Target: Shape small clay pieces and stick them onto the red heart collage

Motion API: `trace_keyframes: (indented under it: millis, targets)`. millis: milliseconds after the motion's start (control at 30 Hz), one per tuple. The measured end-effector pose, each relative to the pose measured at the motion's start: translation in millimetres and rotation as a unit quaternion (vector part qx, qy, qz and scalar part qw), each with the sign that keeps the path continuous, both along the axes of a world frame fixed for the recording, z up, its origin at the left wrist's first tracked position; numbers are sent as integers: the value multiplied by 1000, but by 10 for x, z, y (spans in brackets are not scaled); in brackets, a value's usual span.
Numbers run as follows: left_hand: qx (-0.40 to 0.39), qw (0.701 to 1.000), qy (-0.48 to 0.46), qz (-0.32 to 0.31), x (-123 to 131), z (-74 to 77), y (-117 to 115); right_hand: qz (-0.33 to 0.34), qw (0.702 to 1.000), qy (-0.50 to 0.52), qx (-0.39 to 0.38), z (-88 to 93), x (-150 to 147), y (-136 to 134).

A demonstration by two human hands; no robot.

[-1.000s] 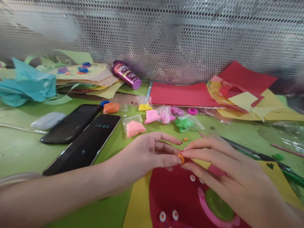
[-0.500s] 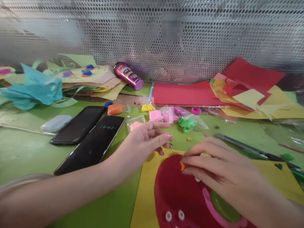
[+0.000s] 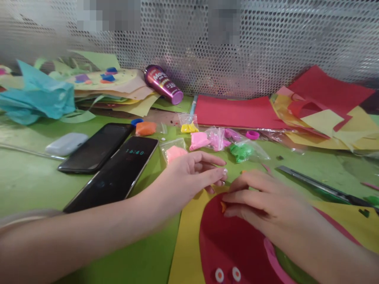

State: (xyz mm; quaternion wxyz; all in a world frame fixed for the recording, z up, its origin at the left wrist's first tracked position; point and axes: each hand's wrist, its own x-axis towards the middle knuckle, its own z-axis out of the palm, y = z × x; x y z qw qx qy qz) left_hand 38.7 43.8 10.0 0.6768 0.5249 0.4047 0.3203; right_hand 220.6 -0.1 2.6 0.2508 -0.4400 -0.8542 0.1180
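Between the thumb and fingers of my right hand [image 3: 263, 203] is a small orange piece of modelling clay [image 3: 223, 206], close against the upper edge of a dark red rounded paper shape [image 3: 233, 240]. That shape lies on a yellow sheet [image 3: 185, 244]. Two white eye discs with orange centres [image 3: 219, 275] sit low on the red. A pink clay strip [image 3: 274, 256] curves beside a green area, partly under my right forearm. My left hand [image 3: 195, 171] hovers above the sheet's top edge, fingers loosely bent and apart, nothing visible in them.
Bags of clay, orange [image 3: 145, 128], pink [image 3: 199, 140] and green [image 3: 241, 151], lie beyond my hands. Two phones [image 3: 118, 173] and a white case [image 3: 66, 143] are at left. A utility knife [image 3: 314, 183] rests at right. Behind are a purple tumbler [image 3: 164, 85], red paper [image 3: 237, 112] and a perforated metal panel [image 3: 183, 47].
The view has shifted slightly. My right hand keeps its pinch on the orange clay, now nearer the red shape's upper left edge. My left hand has come closer to the right one.
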Motion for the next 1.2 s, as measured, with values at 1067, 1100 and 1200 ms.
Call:
trace_keyframes:
  millis: [1067, 1100, 1200]
  targets:
    - [609, 680, 386, -135, -310, -136, -490, -123, 981, -12, 152, 30, 613, -28]
    - [607, 682, 385, -135, -306, -138, -482, -123, 981, -8, 148, 32, 615, -29]
    - [596, 683, 392, -153, -294, -133, -460, -119, 983, -5, 142, 36, 615, -29]
